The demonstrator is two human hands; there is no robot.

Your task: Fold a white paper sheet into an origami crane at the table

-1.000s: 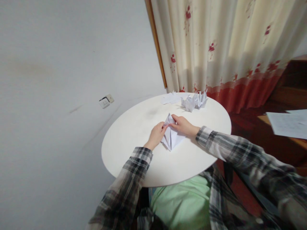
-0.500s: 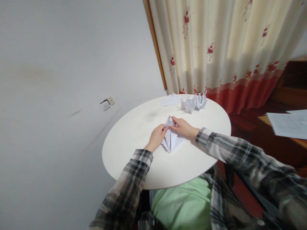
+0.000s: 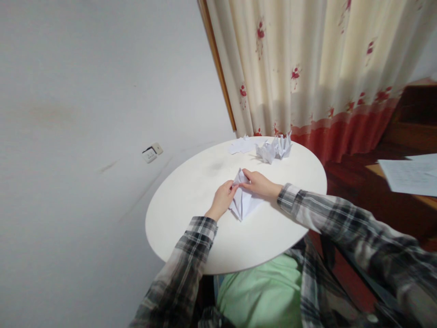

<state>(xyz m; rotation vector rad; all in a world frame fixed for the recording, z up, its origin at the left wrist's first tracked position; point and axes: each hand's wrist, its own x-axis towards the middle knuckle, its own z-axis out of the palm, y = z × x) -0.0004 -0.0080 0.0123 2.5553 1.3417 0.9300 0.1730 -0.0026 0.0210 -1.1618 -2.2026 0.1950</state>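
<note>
A piece of folded white paper (image 3: 241,205) lies on the round white table (image 3: 180,218), its pointed end toward me. My left hand (image 3: 222,199) pinches its left edge near the top. From the other side, my right hand (image 3: 258,183) grips the upper right part between thumb and fingers. Both thumbs sit close together on the upper folds, and the fingers partly hide the paper there. Beyond my hands stand folded paper cranes (image 3: 275,149), close together. Flat white paper pieces (image 3: 241,146) lie to the left of them.
A white wall with a socket (image 3: 149,155) borders the table on the left. Behind the table hangs a cream and red flowered curtain (image 3: 307,91). Written sheets (image 3: 406,175) rest on a wooden surface at the right.
The whole view has shifted slightly, with the table appearing a little lower. Both hands keep their hold on the folded paper, with hardly any movement.
</note>
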